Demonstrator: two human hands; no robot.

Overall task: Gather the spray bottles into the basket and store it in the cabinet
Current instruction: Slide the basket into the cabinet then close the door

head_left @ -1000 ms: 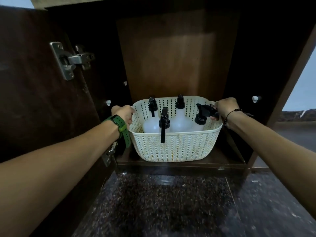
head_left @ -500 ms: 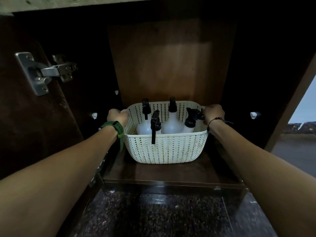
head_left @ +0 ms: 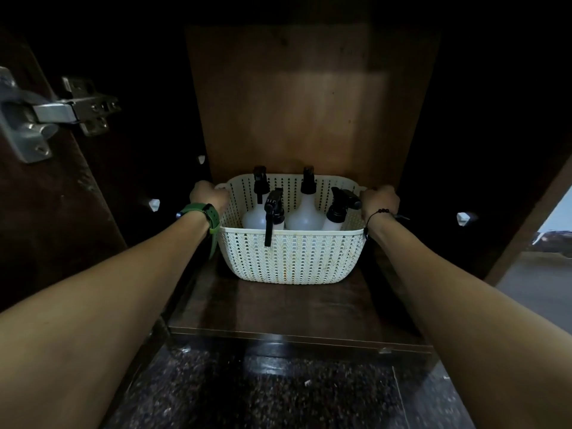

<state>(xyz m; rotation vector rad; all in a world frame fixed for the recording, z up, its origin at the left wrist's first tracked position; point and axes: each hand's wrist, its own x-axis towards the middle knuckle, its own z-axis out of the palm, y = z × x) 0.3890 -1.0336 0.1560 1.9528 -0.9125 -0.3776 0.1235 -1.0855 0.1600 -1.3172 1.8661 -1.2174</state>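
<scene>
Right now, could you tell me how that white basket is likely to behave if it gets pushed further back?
The basket probably slides easily on the smooth cabinet floor. Its perforated plastic walls may flex slightly. The upright spray bottles stand loose, so they could wobble.

Cream perforated basket (head_left: 294,258), green watchband (head_left: 212,219)

text: none legible | labels: none | numbers: none
</scene>
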